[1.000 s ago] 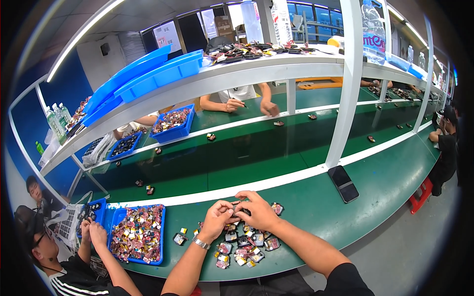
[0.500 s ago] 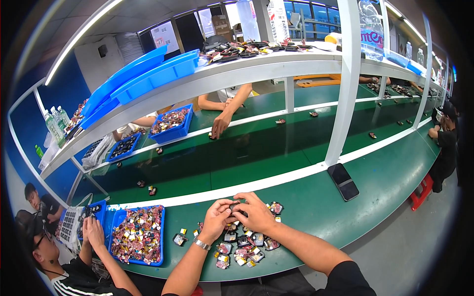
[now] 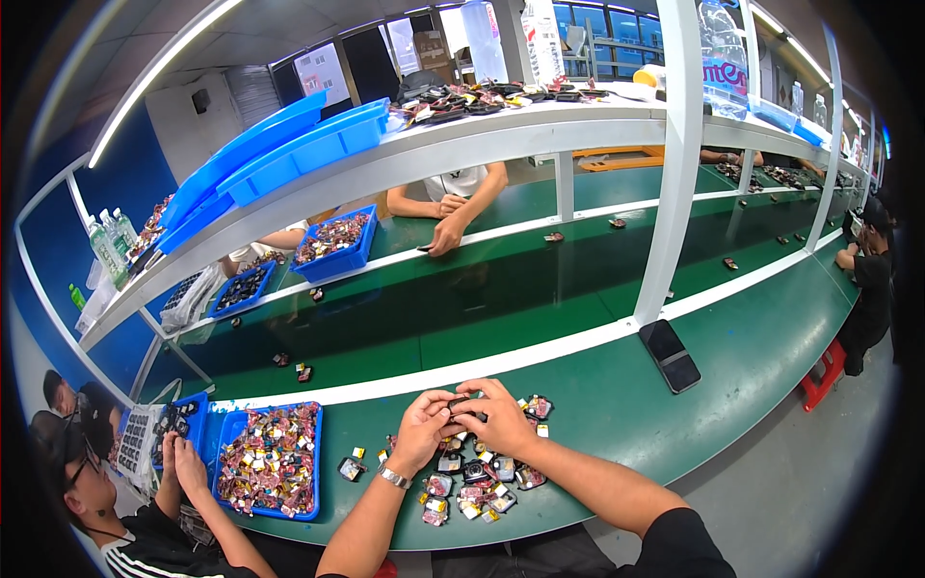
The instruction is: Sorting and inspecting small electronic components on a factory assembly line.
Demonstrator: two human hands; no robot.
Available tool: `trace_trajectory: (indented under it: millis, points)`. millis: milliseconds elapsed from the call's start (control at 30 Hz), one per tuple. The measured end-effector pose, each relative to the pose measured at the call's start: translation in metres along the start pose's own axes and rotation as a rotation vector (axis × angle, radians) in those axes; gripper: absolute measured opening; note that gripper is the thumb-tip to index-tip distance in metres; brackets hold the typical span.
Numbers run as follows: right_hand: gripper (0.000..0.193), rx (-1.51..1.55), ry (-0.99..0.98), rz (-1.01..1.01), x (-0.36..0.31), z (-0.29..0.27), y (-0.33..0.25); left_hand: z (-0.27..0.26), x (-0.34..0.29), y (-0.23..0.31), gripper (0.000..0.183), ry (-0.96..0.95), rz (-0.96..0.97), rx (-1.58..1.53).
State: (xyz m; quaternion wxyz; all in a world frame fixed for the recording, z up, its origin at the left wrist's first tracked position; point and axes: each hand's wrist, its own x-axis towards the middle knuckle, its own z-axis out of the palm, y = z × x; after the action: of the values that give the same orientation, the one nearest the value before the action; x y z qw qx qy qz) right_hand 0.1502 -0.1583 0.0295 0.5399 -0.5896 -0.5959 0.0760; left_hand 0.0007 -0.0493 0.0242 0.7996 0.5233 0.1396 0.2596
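Observation:
My left hand (image 3: 422, 431) and my right hand (image 3: 499, 416) meet over the green bench, both pinching one small dark part (image 3: 459, 404) between their fingertips. A watch sits on my left wrist. Under and around my hands lies a heap of several small dark and red parts (image 3: 479, 481). One loose part (image 3: 351, 468) lies to the left of the heap.
A blue bin (image 3: 272, 461) full of small parts stands at my left, where a seated person handles a tray. A black phone (image 3: 671, 354) lies to the right by a white post (image 3: 670, 193). Across the green conveyor (image 3: 462, 308) another person's arms rest; blue bins line the shelf above.
My hands stay together on the small part over the heap. The arm of the person across the conveyor has pulled back toward their side.

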Motion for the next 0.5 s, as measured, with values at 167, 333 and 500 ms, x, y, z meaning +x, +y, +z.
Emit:
trace_trajectory:
  millis: [167,333,500]
  points:
    - [0.017,0.017,0.000,0.016,-0.001,0.000,0.006,0.000,0.001,0.000,0.021,0.009,-0.011,0.010]
    - [0.018,0.005,0.006,0.027,-0.003,0.002,-0.001,0.003,-0.001,-0.002,0.019,0.021,0.050,0.030]
    - [0.021,-0.007,-0.006,-0.004,-0.001,-0.001,-0.006,0.003,-0.002,0.002,0.019,0.021,0.064,0.014]
